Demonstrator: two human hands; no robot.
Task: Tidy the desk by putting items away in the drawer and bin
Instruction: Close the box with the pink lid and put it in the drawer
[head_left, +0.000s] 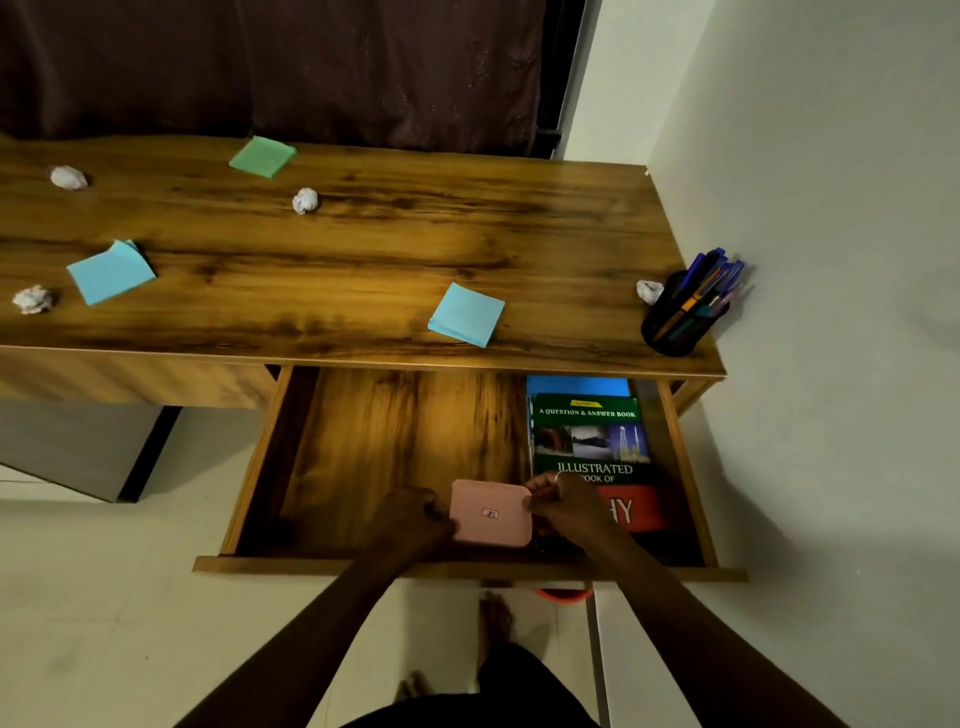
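Note:
The wooden drawer (363, 447) under the desk (363, 234) stands pulled out. Inside it, at the front, a pink rounded box (491, 512) is held from both sides: my left hand (415, 525) grips its left edge and my right hand (563, 506) pinches its right edge. A green and red illustrated book (592, 441) lies in the drawer's right part, on a blue one (576, 385). On the desk lie two blue sticky-note pads (467, 314) (109, 273), a green pad (262, 156) and several crumpled paper balls (305, 200) (68, 177) (34, 299) (649, 291).
A black mesh pen holder (680, 322) full of pens stands at the desk's right end against the white wall. A dark curtain hangs behind the desk. Something red (563, 595) shows on the floor below the drawer front, near my bare feet.

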